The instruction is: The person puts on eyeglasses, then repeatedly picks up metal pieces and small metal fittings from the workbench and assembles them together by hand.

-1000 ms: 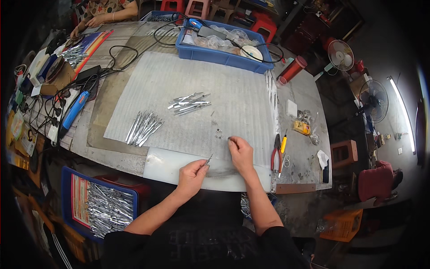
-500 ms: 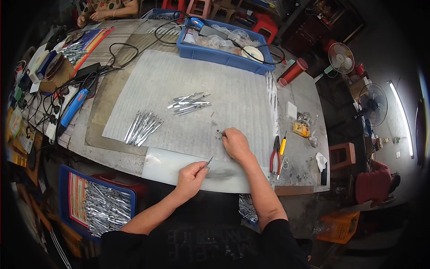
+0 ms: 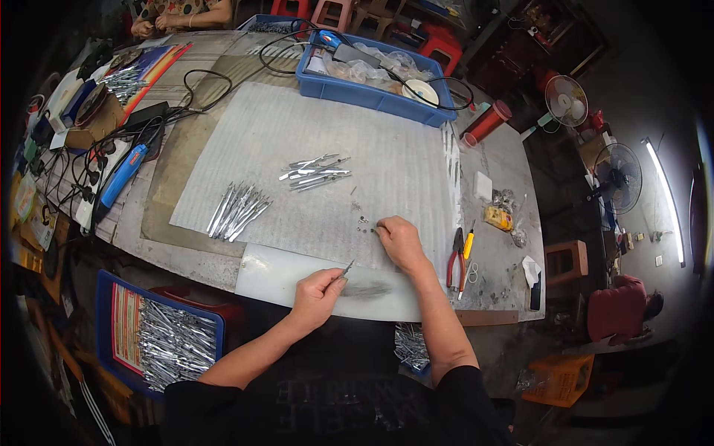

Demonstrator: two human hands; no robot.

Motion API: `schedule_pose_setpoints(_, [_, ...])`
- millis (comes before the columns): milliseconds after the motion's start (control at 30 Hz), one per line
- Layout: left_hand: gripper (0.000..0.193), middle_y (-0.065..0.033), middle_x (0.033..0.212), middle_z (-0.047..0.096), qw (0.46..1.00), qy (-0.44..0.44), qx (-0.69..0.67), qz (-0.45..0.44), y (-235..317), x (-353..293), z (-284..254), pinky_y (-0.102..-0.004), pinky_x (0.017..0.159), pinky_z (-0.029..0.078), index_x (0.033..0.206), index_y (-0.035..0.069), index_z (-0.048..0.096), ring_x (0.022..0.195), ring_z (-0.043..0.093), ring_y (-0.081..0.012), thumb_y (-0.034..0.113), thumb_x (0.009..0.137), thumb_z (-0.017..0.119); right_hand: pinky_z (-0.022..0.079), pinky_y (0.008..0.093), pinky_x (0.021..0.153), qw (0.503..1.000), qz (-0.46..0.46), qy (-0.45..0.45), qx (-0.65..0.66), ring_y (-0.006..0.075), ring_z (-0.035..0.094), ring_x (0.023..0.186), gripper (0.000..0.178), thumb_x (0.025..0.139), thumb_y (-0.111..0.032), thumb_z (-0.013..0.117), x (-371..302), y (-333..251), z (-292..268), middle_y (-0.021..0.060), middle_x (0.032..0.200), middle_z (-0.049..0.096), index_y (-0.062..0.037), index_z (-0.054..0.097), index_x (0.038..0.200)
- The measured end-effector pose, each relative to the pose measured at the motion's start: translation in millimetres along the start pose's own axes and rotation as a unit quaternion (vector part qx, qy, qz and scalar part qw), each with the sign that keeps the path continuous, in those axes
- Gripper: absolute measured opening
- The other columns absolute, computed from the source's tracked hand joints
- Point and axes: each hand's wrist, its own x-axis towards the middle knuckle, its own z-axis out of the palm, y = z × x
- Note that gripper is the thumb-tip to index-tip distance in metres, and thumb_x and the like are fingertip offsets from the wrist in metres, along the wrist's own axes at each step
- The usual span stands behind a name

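Observation:
My left hand is closed in a pinch over the front of the work surface. Between its thumb and fingers a slim metal piece points up and away. My right hand rests farther right on the white foam sheet, its fingertips pressed together beside several tiny metal parts. Whatever is between those fingertips is too small to make out. Beyond the hands lies a loose pile of slim silver compass-like instruments. A second, neater group of silver instruments lies to the left.
A translucent board lies along the front edge. Pliers and a yellow screwdriver are at the right. A blue bin with bags and cables stands at the back. Below left, a blue crate holds many silver instruments.
My right hand has shifted slightly right, away from the tiny parts, uncovering more of them. My left hand keeps its place with the slim metal piece.

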Motion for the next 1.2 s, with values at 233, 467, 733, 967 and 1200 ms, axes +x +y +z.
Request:
schedule_pose_setpoints(233, [0.014, -0.0081, 0.071, 0.058, 1.0, 0.009, -0.019, -0.021, -3.2, 0.0, 1.1, -0.0243, 0.055, 0.042, 0.089, -0.003, 0.058, 0.061, 0.053, -0.012, 0.005, 0.078, 0.057, 0.043, 0.039, 0.066, 0.999, -0.014, -0.033, -0.017, 0.0317, 0.054, 0.07, 0.011, 0.072, -0.009, 0.054, 3.7, 0.4, 3.9, 0.0168, 0.071, 0.056, 0.0006, 0.058, 0.073])
schedule_pose_setpoints(467, [0.014, -0.006, 0.068, 0.055, 0.999, 0.007, -0.042, -0.016, -8.0, -1.1, 0.7, -0.0231, 0.052, 0.04, 0.089, -0.003, 0.058, 0.058, 0.049, -0.0101, 0.005, 0.077, 0.057, 0.042, 0.0407, 0.061, 0.995, -0.042, -0.01, -0.092, 0.0333, 0.052, 0.065, 0.005, 0.069, -0.004, 0.054, 3.9, 2.9, 16.9, 0.0175, 0.067, 0.053, 0.0014, 0.054, 0.069])
schedule_pose_setpoints(733, [0.014, -0.0016, 0.072, 0.049, 1.0, -0.007, -0.016, 0.007, -1.6, -0.5, -3.6, -0.0174, 0.048, 0.039, 0.092, -0.003, 0.058, 0.055, 0.047, -0.005, 0.004, 0.08, 0.056, 0.044, 0.0399, 0.058, 0.993, -0.024, 0.014, -0.111, 0.0339, 0.053, 0.063, 0.005, 0.067, -0.001, 0.049, 3.0, -0.9, 20.7, 0.02, 0.066, 0.053, 0.0031, 0.052, 0.067])
schedule_pose_setpoints(967, [0.019, -0.0029, 0.069, 0.051, 0.999, 0.016, -0.032, -0.027, 22.2, -1.3, -8.4, -0.0189, 0.045, 0.042, 0.099, 0.0, 0.057, 0.051, 0.049, -0.0064, 0.003, 0.08, 0.053, 0.043, 0.0291, 0.059, 0.96, 0.182, 0.058, 0.204, 0.0188, 0.055, 0.063, 0.013, 0.075, -0.01, 0.055, -23.1, -35.3, 7.3, 0.0134, 0.07, 0.058, 0.0019, 0.058, 0.079])
schedule_pose_setpoints(1200, [0.028, -0.0019, 0.068, 0.053, 0.999, 0.013, -0.05, -0.013, 36.5, 1.5, -3.4, -0.0176, 0.045, 0.041, 0.108, 0.003, 0.055, 0.051, 0.047, -0.0047, 0.001, 0.081, 0.051, 0.038, 0.0172, 0.06, 0.812, 0.23, 0.042, 0.534, 0.0036, 0.046, 0.067, 0.011, 0.081, -0.007, 0.055, -57.9, -76.7, 5.8, -0.0005, 0.075, 0.054, 0.0014, 0.056, 0.087])
